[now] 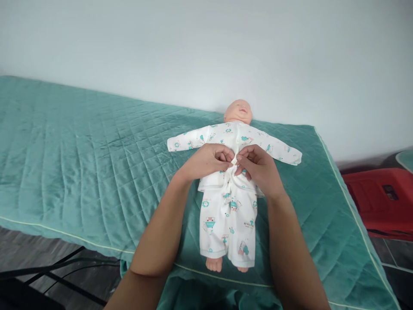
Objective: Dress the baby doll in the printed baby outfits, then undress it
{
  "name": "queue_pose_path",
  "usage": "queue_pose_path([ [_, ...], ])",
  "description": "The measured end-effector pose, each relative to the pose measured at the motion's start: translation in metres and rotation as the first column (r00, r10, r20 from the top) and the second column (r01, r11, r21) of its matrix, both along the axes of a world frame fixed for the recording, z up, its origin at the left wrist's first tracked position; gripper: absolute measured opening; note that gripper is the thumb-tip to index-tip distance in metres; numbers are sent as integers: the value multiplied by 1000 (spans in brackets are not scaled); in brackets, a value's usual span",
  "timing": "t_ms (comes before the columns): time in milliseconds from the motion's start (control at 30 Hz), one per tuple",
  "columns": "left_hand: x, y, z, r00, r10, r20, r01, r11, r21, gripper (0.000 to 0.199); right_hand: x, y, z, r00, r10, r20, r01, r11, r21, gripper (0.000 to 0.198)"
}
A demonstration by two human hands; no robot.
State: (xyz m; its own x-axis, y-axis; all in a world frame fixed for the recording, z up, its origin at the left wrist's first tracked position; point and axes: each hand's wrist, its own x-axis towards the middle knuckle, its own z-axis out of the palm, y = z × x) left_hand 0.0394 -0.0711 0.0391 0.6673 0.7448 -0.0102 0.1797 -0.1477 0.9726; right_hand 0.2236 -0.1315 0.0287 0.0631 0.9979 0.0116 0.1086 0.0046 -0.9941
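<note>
A baby doll lies on its back, head toward the wall, dressed in a white printed shirt and matching trousers. Both sleeves are spread out to the sides. My left hand pinches one edge of the shirt's front opening at the doll's middle. Just across from it, my right hand pinches the other edge, thumb and forefinger closed. A small pale fastening shows between my fingertips, too small to make out fully. Above my hands the front edges lie together; below them the shirt parts slightly.
A green quilted cover with pale piping spreads over the bed beneath the doll. Behind it rises a white wall. A red plastic object stands off the right edge. Black metal bars show at lower left, above a dark floor.
</note>
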Motion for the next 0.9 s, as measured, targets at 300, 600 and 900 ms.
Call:
queue_pose_path([
  [300, -3, 2, -2, 1000, -17, -1, 17, 1000, -8, 18, 0, -1, -1, 1000, 3, -30, -3, 1000, -17, 30],
  [600, -3, 4, -4, 999, -39, 34, 38, 999, 23, 10, 1, 0, -3, 1000, 23, -19, -23, 1000, -8, 30],
  [900, -5, 4, -2, 996, -88, 16, 88, 996, -2, 15, 7, -2, 0, 991, 128, 43, -127, 991, -29, 29],
])
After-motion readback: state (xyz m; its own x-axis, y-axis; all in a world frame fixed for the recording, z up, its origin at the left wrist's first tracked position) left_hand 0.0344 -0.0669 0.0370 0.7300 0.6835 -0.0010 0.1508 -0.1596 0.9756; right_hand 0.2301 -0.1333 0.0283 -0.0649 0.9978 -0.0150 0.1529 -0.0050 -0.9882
